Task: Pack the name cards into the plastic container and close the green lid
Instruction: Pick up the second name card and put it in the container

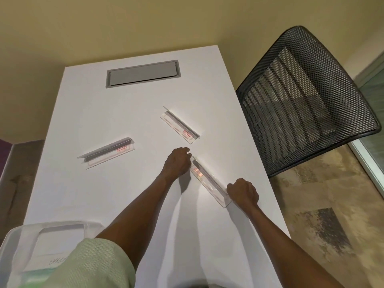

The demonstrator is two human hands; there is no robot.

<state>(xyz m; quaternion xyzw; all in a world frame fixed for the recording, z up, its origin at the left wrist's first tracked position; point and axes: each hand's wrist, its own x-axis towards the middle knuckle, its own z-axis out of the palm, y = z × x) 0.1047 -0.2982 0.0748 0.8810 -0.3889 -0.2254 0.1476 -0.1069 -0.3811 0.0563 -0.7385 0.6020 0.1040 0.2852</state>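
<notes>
Three clear acrylic name cards lie on the white table (104, 204). One name card (108, 152) lies at mid-left, a second name card (180, 125) lies further back at centre. The nearest name card (209, 181) lies slanted at the right, between my hands. My left hand (178, 161) grips its far end with curled fingers. My right hand (243, 193) grips its near end. The clear plastic container (18, 246) stands at the bottom left, partly hidden by my pale green sleeve. A trace of green shows beneath it; the lid is not clearly seen.
A grey cable hatch (143, 73) is set into the table's far end. A black mesh chair (305, 100) stands close to the table's right edge. Patterned floor lies to the right, a beige wall behind.
</notes>
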